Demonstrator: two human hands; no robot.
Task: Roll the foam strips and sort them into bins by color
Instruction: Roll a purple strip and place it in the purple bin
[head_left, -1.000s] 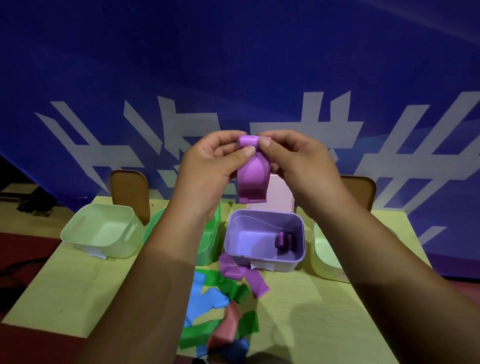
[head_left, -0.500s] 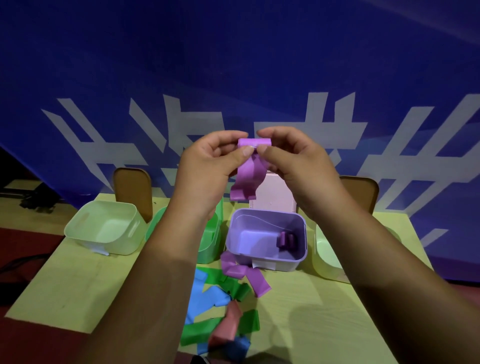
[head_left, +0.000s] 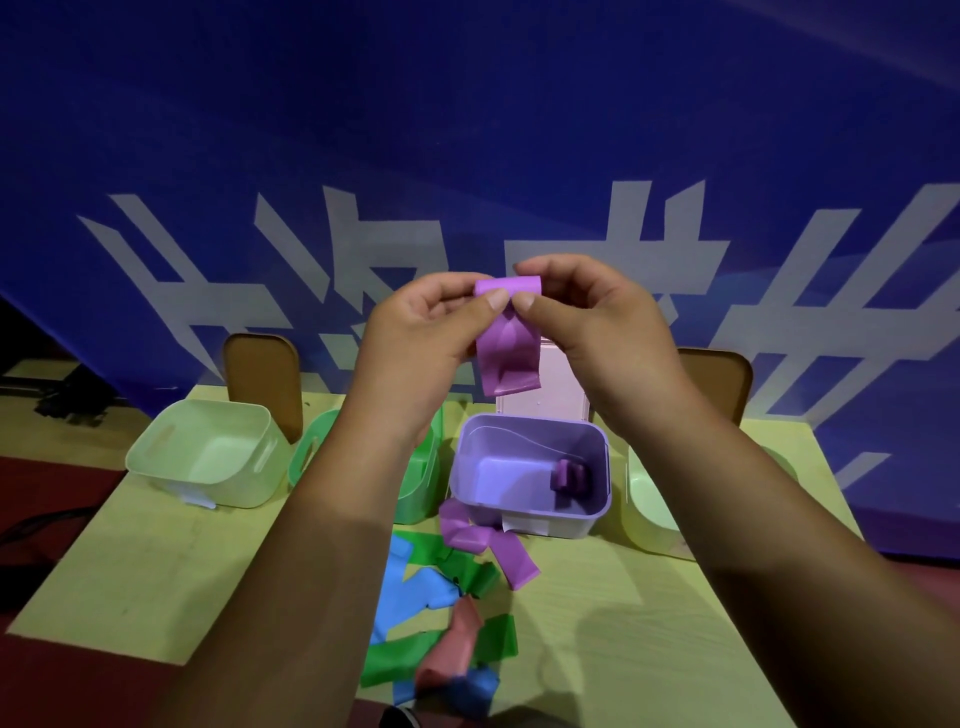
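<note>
I hold a purple foam strip (head_left: 508, 349) up in front of me, above the bins. My left hand (head_left: 422, 338) and my right hand (head_left: 592, 323) both pinch its rolled top end between thumb and fingers, and the loose tail hangs down. Below stands the purple bin (head_left: 524, 512) with a rolled purple strip (head_left: 570, 475) inside at its right. On the table in front lie loose strips: purple (head_left: 488, 545), green (head_left: 400, 662), blue (head_left: 410, 592) and red (head_left: 452, 644).
A pale green bin (head_left: 208, 457) stands at the left, a green bin (head_left: 415, 488) is partly hidden behind my left arm, and another pale bin (head_left: 649, 512) sits at the right. Two brown chair backs (head_left: 265, 384) rise behind the yellow table (head_left: 130, 571). A blue banner fills the background.
The roll at the strip's top has grown and the hanging tail has become shorter. Both hands stay at about the same height above the purple bin.
</note>
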